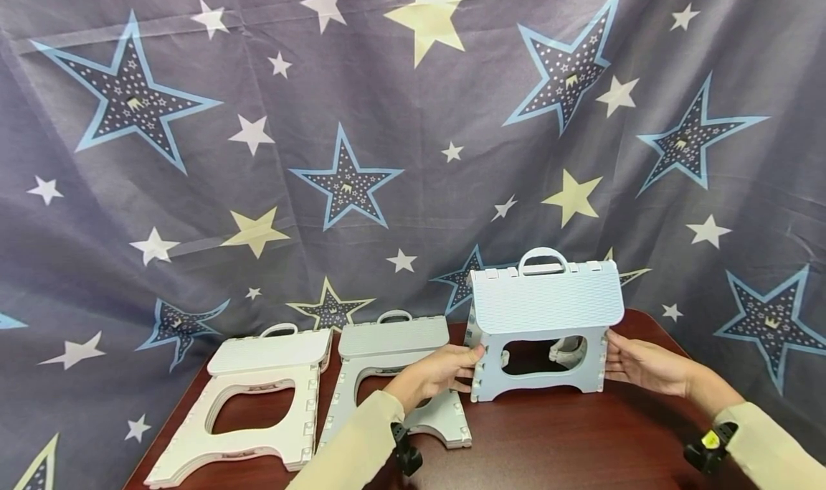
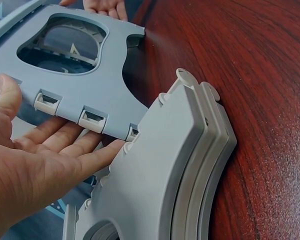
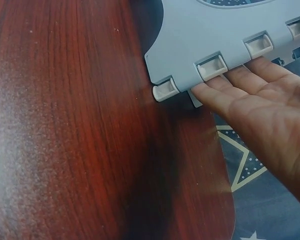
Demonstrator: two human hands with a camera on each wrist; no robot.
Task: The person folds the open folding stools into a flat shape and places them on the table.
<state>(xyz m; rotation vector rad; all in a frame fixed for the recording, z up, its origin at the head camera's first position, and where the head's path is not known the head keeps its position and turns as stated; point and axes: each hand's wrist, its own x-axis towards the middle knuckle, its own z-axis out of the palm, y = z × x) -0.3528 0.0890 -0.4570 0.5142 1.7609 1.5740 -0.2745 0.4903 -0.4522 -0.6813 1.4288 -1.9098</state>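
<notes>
A light-blue plastic folding stool with a loop handle stands unfolded at the right of the table in the head view. My left hand grips its left edge, thumb towards the front panel and fingers along the hinged side. On the opposite edge, my right hand holds the side, its fingers reaching behind the front panel. The right wrist view shows those fingers against the hinge tabs, with the thumb out of sight. A grey-green folded stool lies just beside my left hand.
Another folded stool, off-white, lies flat at the left of the dark red wooden table. My left forearm passes over the grey-green stool. A grey star-patterned cloth hangs behind the table's far edge.
</notes>
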